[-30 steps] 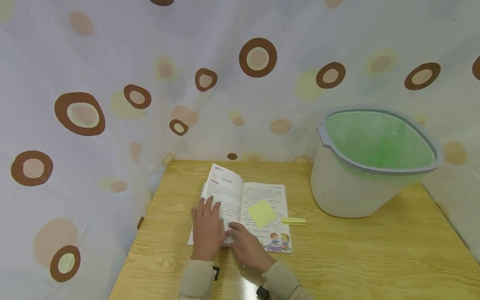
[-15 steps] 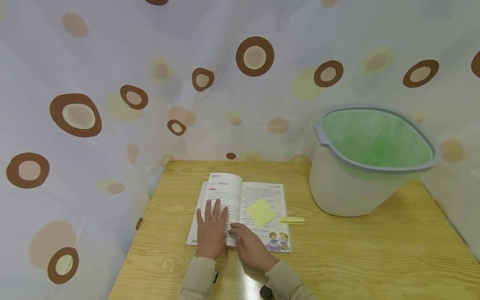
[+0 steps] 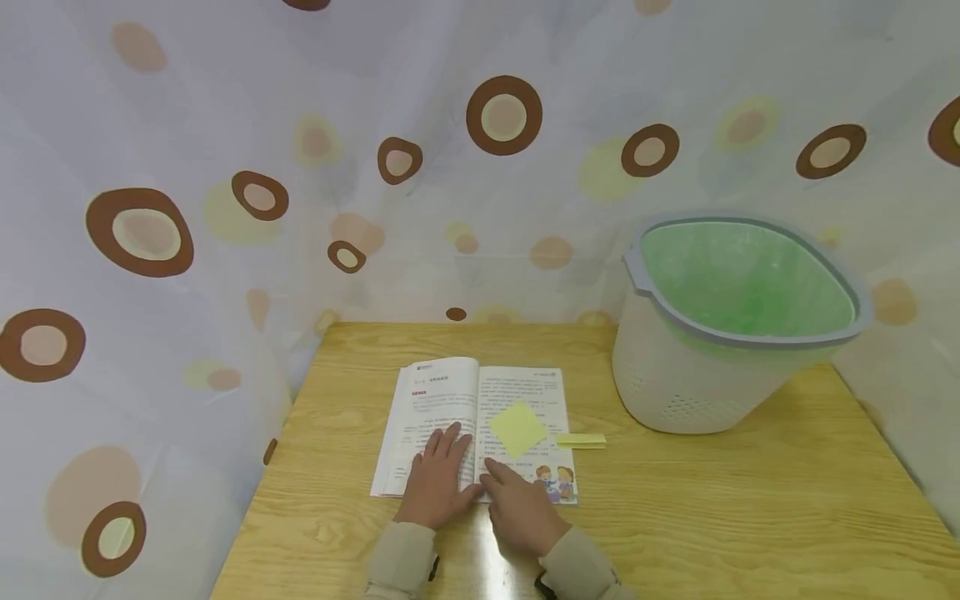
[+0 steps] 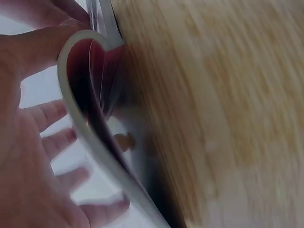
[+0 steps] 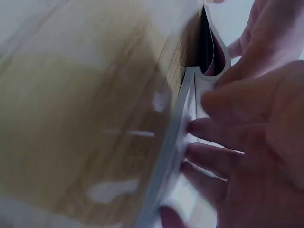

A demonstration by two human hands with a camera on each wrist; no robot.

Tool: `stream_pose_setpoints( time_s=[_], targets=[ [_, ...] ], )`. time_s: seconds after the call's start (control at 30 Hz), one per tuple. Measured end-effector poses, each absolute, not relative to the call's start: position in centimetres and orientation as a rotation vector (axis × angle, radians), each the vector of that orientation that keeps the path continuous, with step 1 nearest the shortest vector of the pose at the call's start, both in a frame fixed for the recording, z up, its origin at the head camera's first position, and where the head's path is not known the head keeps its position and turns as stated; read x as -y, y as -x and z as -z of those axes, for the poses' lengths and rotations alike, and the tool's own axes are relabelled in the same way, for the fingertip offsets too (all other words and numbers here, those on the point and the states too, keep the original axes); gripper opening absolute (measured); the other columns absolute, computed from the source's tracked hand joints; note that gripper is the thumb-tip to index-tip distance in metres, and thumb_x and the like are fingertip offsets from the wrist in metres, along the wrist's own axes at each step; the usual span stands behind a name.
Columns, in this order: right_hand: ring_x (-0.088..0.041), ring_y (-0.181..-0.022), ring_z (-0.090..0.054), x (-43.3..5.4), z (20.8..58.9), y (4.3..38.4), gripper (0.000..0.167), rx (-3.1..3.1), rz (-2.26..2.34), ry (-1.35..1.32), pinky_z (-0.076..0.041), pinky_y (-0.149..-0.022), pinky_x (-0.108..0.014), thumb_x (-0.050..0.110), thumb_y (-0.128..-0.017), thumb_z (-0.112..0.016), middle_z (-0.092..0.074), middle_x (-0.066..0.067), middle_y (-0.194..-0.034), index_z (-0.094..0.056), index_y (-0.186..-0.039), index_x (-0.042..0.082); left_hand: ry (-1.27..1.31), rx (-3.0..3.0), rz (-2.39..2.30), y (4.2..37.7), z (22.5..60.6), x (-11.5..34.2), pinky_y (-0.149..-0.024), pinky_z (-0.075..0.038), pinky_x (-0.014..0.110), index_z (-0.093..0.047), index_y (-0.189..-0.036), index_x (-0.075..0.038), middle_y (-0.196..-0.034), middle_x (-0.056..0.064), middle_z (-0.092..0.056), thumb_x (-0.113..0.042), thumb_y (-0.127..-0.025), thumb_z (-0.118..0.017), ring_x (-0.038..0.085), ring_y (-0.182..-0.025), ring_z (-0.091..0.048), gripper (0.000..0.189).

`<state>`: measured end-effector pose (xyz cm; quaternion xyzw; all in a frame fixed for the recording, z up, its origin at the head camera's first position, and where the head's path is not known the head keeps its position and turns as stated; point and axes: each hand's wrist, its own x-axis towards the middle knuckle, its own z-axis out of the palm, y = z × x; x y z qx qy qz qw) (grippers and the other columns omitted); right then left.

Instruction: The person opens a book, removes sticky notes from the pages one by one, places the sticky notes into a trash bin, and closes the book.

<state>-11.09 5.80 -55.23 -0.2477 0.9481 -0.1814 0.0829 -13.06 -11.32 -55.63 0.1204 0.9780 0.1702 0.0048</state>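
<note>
One book [image 3: 442, 396] lies open on the wooden table [image 3: 712, 500], near the middle, showing two facing pages. Its left half bulges up beside the spine, and the left wrist view shows those leaves arching in a rounded loop at the near edge.

Two hands are on it. The left hand [image 3: 435, 485] lies on the near part of the left page, its fingers spread apart and laid out, gripping nothing. The right hand [image 3: 517, 502] rests at the near edge of the right page, next to the spine; its fingers reach onto the paper without clamping it. The two thumbs come near each other at the spine.

One square yellow note [image 3: 518, 429] lies cornerwise on the right page, just beyond the right hand. One narrow yellow strip, or two side by side, I cannot tell which, crosses that page's right edge. Two printed cartoon figures [image 3: 556, 482] fill its near right corner.

One basket [image 3: 660, 392], pale outside and green inside, stands at the far right, well apart from the book. Behind the table hangs a spotted cloth [image 3: 555, 50].
</note>
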Motion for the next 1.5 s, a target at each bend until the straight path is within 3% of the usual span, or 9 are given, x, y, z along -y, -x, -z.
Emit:
stream_pose_setpoints(
  time_s=[0.17,0.37,0.63,0.9,1.13,1.33,1.5],
  targets=[
    [-0.036,-0.14,-0.047,-6.2,54.1,10.3,0.045,-2.805,0.407,0.677,-0.043,-0.095,-0.076,0.018,-0.094,-0.06,-0.049,-0.007,-0.153,-0.058,-0.138,0.012,-0.332,-3.087,-0.438,13.3,56.1,10.6,-0.107,-0.038,0.069,-0.043,-0.149,-0.013,-0.162,0.005,-0.033,-0.052,-0.079,-0.074,0.04,-0.148,-0.029,0.086],
    [-0.036,-0.141,-0.045,-6.8,53.7,10.2,0.044,-2.759,0.401,0.667,-0.042,-0.096,-0.077,0.016,-0.096,-0.057,-0.046,-0.007,-0.155,-0.057,-0.14,0.014,-0.264,-3.025,-0.492,13.4,56.2,9.9,-0.109,-0.037,0.068,-0.038,-0.152,-0.01,-0.162,0.006,-0.034,-0.04,-0.077,-0.072,0.04,-0.147,-0.032,0.087],
    [-0.034,-0.142,-0.044,-7.9,54.6,10.4,0.05,-2.776,0.368,0.726,-0.043,-0.097,-0.074,0.021,-0.093,-0.058,-0.045,-0.004,-0.156,-0.055,-0.143,0.019,-0.224,-2.985,-0.61,13.1,56.4,10.1,-0.108,-0.036,0.072,-0.037,-0.153,-0.015,-0.161,0.01,-0.035,-0.047,-0.086,-0.064,0.045,-0.145,-0.034,0.079],
    [-0.036,-0.142,-0.044,-8.3,54.1,10.5,0.048,-2.742,0.418,0.75,-0.042,-0.096,-0.074,0.02,-0.093,-0.056,-0.046,-0.007,-0.155,-0.056,-0.141,0.013,-0.123,-2.999,-0.67,12.7,56.3,9.5,-0.109,-0.03,0.075,-0.039,-0.152,-0.014,-0.161,0.011,-0.036,-0.05,-0.081,-0.071,0.046,-0.146,-0.033,0.086],
    [-0.036,-0.142,-0.043,-8.8,54.2,10.8,0.048,-2.72,0.562,0.716,-0.039,-0.103,-0.073,0.016,-0.092,-0.056,-0.048,-0.011,-0.153,-0.056,-0.139,0.006,-0.046,-3.019,-0.664,12.7,56.4,8.7,-0.11,-0.026,0.077,-0.037,-0.153,-0.014,-0.162,0.011,-0.034,-0.048,-0.078,-0.076,0.045,-0.147,-0.03,0.091],
    [-0.038,-0.133,-0.053,-9.5,53.8,11.3,0.04,-2.688,0.75,0.687,-0.044,-0.107,-0.061,0.011,-0.094,-0.054,-0.059,-0.019,-0.139,-0.059,-0.132,-0.003,-0.002,-2.989,-0.67,13.1,56.6,8.4,-0.11,-0.025,0.077,-0.037,-0.153,-0.015,-0.162,0.01,-0.033,-0.046,-0.076,-0.079,0.046,-0.148,-0.028,0.093],
    [-0.036,-0.116,-0.065,-10.4,53.0,12.4,0.029,-2.748,0.85,0.579,-0.051,-0.1,-0.053,0.011,-0.096,-0.057,-0.07,-0.017,-0.12,-0.066,-0.121,-0.002,0.05,-2.962,-0.691,13.1,56.4,8.3,-0.11,-0.024,0.079,-0.038,-0.152,-0.014,-0.163,0.011,-0.032,-0.042,-0.075,-0.081,0.046,-0.148,-0.028,0.093]
  ],
)
